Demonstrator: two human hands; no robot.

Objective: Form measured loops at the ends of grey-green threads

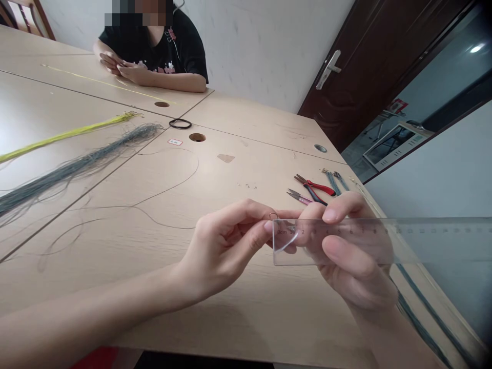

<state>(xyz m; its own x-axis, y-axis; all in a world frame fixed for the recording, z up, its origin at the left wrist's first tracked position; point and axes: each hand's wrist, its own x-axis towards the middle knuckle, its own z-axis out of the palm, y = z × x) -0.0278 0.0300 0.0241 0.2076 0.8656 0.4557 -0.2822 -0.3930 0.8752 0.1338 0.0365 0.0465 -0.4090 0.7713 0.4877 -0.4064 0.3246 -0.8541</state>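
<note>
My right hand [355, 256] grips a transparent plastic ruler [418, 238] and holds it level above the table. Centimetre marks run along its top edge. At its zero end, my left hand [226, 241] pinches a small thin loop [273, 216] between thumb and forefinger. The loop stands just over the ruler's top corner. Whether it is wire or cord I cannot tell. A thin dark thread [165, 223] lies on the table and runs behind my left hand; its link to the loop is hidden. Some right fingers show blurred through the ruler.
Red-handled pliers [317, 187] and small scissors [300, 198] lie beyond my right hand. Grey-blue cords [423, 318] line the right edge. Leftward are a grey thread bundle [77, 164], a yellow bundle [69, 134] and a black band [180, 123]. Another person [154, 56] sits across the table [230, 287].
</note>
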